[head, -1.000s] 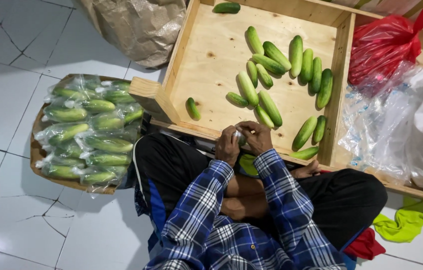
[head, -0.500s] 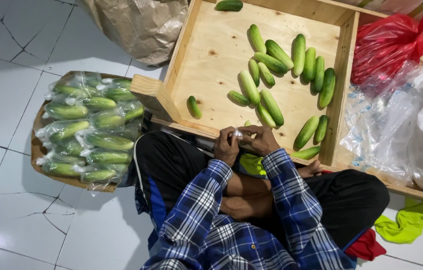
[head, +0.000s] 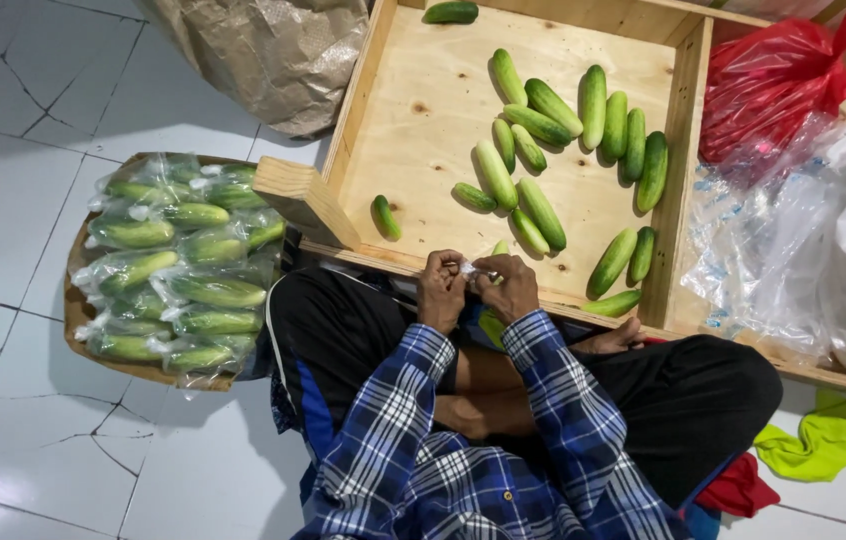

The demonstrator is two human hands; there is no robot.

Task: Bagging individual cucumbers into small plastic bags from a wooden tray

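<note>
Head view: cucumber [head: 492,325] mostly hidden behind both wrists, tip peeking out at twelve o'clock, its clear wrapping [head: 469,268] pinched between closed fingers of left hand [head: 441,290] and right hand [head: 509,287], at wooden tray's [head: 423,150] near rim.

The person wears a blue, white and black plaid shirt with long sleeves [head: 423,370]. The trousers [head: 343,330] are black with 1 blue side stripe.
</note>
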